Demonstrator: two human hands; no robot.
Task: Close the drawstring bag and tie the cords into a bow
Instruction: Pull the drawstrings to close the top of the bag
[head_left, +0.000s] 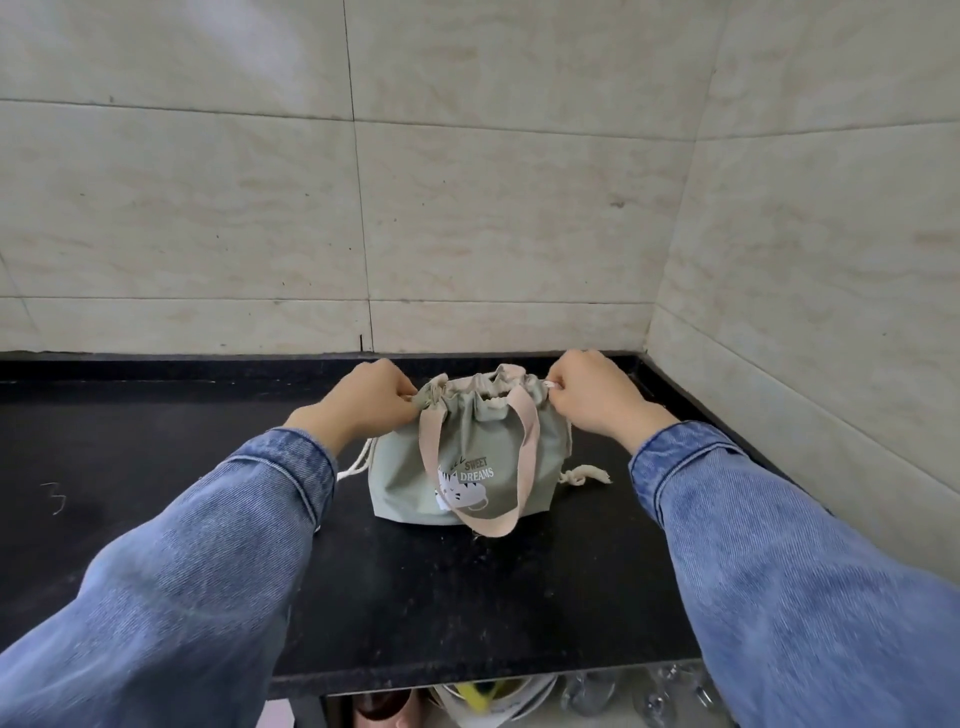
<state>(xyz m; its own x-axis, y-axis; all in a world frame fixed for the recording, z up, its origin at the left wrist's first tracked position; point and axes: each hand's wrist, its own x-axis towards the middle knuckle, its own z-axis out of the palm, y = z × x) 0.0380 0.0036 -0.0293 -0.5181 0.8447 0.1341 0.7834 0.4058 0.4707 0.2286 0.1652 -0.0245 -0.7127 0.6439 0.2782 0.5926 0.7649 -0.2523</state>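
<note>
A green bag (470, 457) stands upright on a black counter (156, 426), toward its far right part, near the tiled wall (467, 208). Its mouth is gathered into folds but a gap still shows at the top. A pink strap (488, 525) hangs down the near face.

The left hand (363, 402) is closed at the left end of the mouth, apparently pinching cloth or cord there; what lies between the fingers is hidden. The right hand (592, 397) is closed on the right end, with a bit of white cord (549, 384) showing at its fingers. Loose cord trails down on the left (358, 465), and a knotted end (584, 475) lies on the counter to the right of the bag.

The step in hand looks like drawing the mouth shut; the bow is not begun.

Risks from here:
- An uneven pull could tip the light bag or drag it sideways.
- If a hand holds cloth and not cord, the channel may bunch and jam, leaving the gap.
- The strap could get caught in the tie.
</note>
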